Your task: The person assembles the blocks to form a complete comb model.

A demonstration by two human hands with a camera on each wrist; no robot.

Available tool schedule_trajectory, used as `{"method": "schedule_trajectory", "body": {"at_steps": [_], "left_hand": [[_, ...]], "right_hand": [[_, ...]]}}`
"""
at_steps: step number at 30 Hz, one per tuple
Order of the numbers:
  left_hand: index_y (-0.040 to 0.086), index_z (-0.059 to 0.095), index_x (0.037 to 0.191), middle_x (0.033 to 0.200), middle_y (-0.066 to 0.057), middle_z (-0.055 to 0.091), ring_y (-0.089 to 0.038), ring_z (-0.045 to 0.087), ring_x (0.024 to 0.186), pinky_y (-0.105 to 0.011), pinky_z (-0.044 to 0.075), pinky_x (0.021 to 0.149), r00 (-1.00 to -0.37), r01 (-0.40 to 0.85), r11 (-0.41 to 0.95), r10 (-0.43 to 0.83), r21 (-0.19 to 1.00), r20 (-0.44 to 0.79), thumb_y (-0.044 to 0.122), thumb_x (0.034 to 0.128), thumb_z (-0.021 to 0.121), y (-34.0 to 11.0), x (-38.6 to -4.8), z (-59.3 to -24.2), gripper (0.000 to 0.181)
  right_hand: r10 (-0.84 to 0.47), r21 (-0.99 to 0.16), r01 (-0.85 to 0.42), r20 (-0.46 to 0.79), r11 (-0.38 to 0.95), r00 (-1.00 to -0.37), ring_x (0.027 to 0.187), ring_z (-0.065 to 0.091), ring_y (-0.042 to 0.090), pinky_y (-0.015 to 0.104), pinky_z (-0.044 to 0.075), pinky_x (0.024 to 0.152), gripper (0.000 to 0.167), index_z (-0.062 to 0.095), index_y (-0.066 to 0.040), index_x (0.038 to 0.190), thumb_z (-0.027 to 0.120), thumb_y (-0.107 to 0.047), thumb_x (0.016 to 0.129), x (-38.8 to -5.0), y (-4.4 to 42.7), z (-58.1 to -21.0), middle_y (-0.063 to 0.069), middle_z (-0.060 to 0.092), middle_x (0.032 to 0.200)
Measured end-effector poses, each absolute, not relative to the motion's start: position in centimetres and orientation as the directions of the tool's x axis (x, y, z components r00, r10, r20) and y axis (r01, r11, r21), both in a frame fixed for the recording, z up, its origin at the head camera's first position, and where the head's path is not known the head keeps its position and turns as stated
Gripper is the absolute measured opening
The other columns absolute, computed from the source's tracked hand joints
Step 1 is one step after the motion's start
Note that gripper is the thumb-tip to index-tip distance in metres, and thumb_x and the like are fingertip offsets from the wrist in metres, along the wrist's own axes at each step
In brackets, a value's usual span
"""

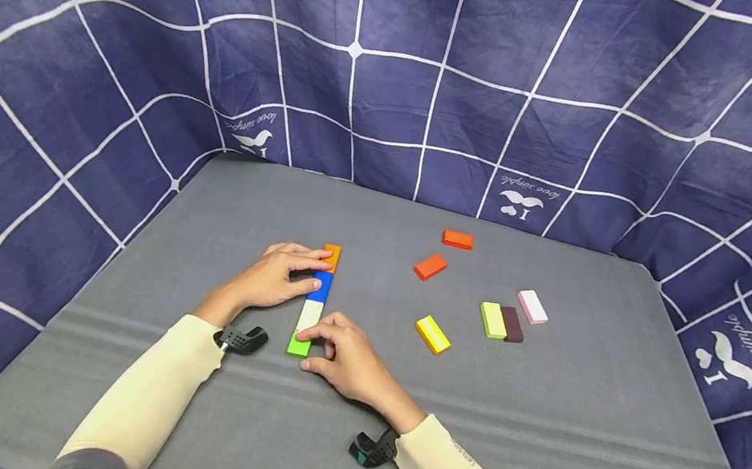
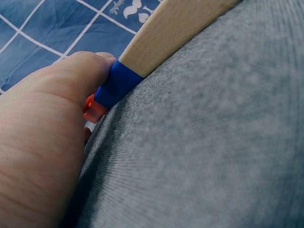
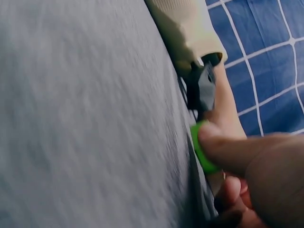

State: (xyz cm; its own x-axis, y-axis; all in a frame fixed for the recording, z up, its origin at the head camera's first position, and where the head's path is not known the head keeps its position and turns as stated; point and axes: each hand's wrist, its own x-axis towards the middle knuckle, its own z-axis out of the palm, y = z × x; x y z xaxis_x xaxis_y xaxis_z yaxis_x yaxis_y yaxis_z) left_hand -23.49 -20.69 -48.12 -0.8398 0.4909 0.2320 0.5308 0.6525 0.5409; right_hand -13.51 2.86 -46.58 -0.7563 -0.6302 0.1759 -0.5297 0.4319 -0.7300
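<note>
- The right hand (image 1: 349, 356) pinches the green block (image 1: 297, 348) at the row's near end, index finger over its far edge, thumb at its near end.
- The left hand (image 1: 282, 277) lies over the row's far half from the left, its fingers stretched out toward the orange block (image 1: 334, 261) and its thumb touching the blue block (image 1: 320, 286).
- Between blue and green sits a pale wooden block (image 1: 309, 316); the four domino-style blocks run end to end in one line from far to near, on the left half of the tabletop (image 1: 267, 429).
- The step in hand appears to be squaring up the green block against the pale one while the left hand steadies the others.
- The next move seems to call for light, straight pressure along the line, then a clean release that does not drag any block sideways.
- Right of the row, apart from the hands, lies a yellow block (image 1: 432, 334); farther off are a red-orange block (image 1: 430, 267) and, beyond it, a second red-orange one (image 1: 458, 239).
- Farthest right, a lime-yellow block (image 1: 493, 320) lies beside a dark brown block (image 1: 512, 325), with a pink block (image 1: 533, 307) just beyond.
- A navy gridded cloth (image 1: 409, 12) hangs behind.
</note>
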Motion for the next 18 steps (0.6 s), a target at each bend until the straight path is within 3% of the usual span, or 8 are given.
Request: {"method": "schedule_trajectory", "body": {"at_steps": [10,18], "left_hand": [[0.029,0.064,0.136,0.150,0.013,0.052,-0.018,0.047,0.135,-0.049,0.022,0.115,-0.842,0.529,0.657,0.482,0.537,0.241,0.042,0.0953,0.067,-20.7,-23.5,-47.9,0.043],[0.029,0.063,0.138,0.151,0.013,0.051,-0.019,0.045,0.137,-0.049,0.022,0.115,-0.854,0.506,0.670,0.477,0.543,0.208,0.044,0.0953,0.067,-20.5,-23.4,-48.0,0.045]], "right_hand": [[-0.680,-0.775,-0.538,0.199,0.331,-0.705,0.070,0.049,0.007,0.018,0.042,0.067,0.041,0.072,-0.015,0.121,0.084,-0.019,0.083,-14.5,4.9,-44.7,0.011,0.059,0.097],[-0.638,-0.778,-0.530,0.226,0.337,-0.736,0.072,0.051,0.007,0.020,0.045,0.066,0.043,0.071,-0.016,0.122,0.084,-0.020,0.082,-15.7,8.4,-42.4,0.012,0.062,0.107]]}}
